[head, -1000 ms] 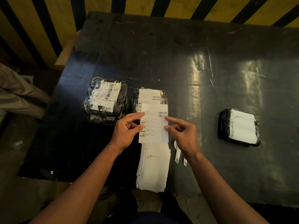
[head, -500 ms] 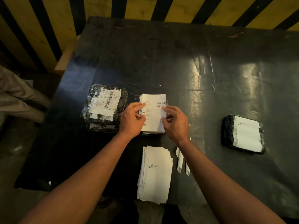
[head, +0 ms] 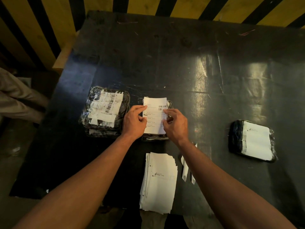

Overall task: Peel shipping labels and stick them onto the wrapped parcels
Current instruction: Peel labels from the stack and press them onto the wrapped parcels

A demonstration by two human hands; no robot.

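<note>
I can read no words or numbers anywhere: the shipping label (head: 154,115) on the middle parcel (head: 156,137) shows a barcode and blurred print rows, the left parcel (head: 105,111) carries barcode stickers, and the label stack (head: 159,182) bears only tiny illegible print.

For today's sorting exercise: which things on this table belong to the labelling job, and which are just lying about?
Job: label under left hand and right hand; middle parcel; label stack; left parcels; right parcel.
Lying about: paper strips.
</note>
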